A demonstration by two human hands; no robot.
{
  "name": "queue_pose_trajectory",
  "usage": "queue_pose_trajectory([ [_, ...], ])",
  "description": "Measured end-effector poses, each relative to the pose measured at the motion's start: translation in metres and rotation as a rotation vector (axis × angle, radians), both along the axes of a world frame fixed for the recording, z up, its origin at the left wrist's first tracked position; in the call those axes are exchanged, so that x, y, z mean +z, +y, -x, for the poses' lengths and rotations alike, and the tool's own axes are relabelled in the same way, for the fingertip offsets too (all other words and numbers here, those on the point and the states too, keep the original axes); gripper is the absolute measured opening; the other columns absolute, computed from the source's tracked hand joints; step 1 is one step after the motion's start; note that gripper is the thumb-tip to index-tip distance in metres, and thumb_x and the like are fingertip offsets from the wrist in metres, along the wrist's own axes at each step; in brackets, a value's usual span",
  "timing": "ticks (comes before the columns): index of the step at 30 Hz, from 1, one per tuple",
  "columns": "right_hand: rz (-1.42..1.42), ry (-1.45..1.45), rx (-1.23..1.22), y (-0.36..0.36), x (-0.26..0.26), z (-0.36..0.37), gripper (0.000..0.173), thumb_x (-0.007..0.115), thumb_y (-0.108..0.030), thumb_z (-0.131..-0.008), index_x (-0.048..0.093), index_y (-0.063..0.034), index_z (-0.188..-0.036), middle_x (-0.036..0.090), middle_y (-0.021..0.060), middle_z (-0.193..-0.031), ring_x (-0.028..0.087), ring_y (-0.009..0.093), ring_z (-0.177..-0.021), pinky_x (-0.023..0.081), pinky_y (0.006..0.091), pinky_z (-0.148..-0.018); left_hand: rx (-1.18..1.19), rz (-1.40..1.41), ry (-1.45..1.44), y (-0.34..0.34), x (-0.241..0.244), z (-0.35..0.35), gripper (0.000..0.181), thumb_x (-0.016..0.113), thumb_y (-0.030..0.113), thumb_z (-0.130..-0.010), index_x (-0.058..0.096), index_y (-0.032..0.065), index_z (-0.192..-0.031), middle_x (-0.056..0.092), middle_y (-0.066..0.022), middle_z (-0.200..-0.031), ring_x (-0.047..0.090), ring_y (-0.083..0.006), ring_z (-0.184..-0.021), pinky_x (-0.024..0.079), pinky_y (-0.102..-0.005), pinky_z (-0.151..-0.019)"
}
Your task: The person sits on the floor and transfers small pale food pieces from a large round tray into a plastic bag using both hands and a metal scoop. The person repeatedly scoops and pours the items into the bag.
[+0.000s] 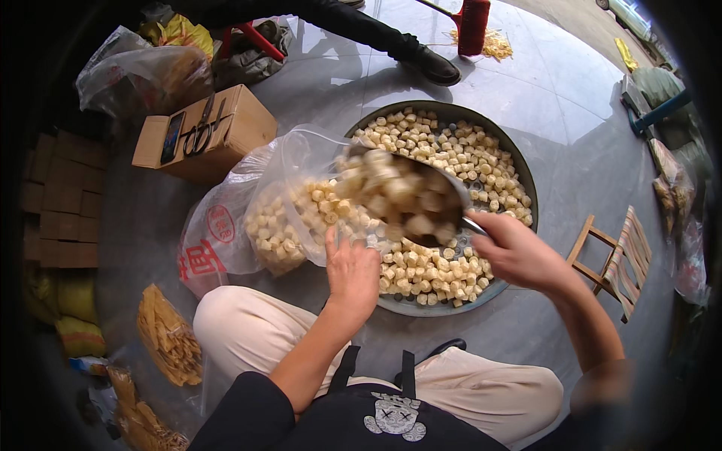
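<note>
My right hand (pixel 516 248) grips the handle of a metal scoop (pixel 459 194), blurred by motion. Cream-coloured, short cylindrical pieces (pixel 395 186) are tumbling in it, over the mouth of a clear plastic bag (pixel 304 141). My left hand (pixel 354 270) is at the near edge of that bag's opening, its index finger pointing away from me; a fold of the plastic seems to be under its fingers. Many of the same pieces lie inside the bag, which bears red writing. Below the scoop sits a wide round metal tray (pixel 533 186) with more pieces spread over its perforated bottom.
A cardboard box (pixel 248 121) at the left carries scissors (pixel 197 138) and a phone (pixel 172 138). A folding stool (pixel 606 259) stands at the right. Beyond the tray are another person's shoe (pixel 434 65) and a red broom (pixel 472 28). Bagged brown dried goods (pixel 169 335) lie by my left knee.
</note>
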State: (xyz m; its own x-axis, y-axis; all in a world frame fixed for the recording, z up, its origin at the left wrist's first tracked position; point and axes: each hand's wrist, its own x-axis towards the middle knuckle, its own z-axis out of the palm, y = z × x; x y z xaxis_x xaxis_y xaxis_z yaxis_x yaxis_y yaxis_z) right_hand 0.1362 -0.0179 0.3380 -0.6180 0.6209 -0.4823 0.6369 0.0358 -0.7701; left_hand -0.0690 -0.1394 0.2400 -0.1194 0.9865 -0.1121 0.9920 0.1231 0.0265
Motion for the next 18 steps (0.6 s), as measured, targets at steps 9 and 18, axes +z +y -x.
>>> queue_pose_trajectory([
  [9,-0.895,-0.332,0.144,-0.018,0.009,0.054,0.049,0.048,0.006,-0.081,0.040,0.0136,-0.129,0.059,0.0213,-0.086,0.065,0.027,-0.064,0.054,0.0360,-0.055,-0.019,-0.088,-0.035,-0.003,0.004,0.006,0.015,0.056,0.001,-0.069,0.069,0.0067,-0.072,0.063,-0.0090,-0.076,0.059,-0.0260,-0.088,0.026,-0.0454,-0.109],
  [18,-0.470,-0.284,-0.374,-0.018,-0.057,-0.086,0.038,0.049,-0.002,-0.087,0.048,0.0028,-0.125,0.062,0.0238,-0.092,0.063,0.037,-0.078,0.047,0.0422,-0.072,-0.048,-0.050,-0.058,0.004,0.008,-0.001,0.018,0.058,-0.003,-0.068,0.068,0.0026,-0.083,0.062,-0.0122,-0.087,0.057,-0.0293,-0.098,0.022,-0.0469,-0.112],
])
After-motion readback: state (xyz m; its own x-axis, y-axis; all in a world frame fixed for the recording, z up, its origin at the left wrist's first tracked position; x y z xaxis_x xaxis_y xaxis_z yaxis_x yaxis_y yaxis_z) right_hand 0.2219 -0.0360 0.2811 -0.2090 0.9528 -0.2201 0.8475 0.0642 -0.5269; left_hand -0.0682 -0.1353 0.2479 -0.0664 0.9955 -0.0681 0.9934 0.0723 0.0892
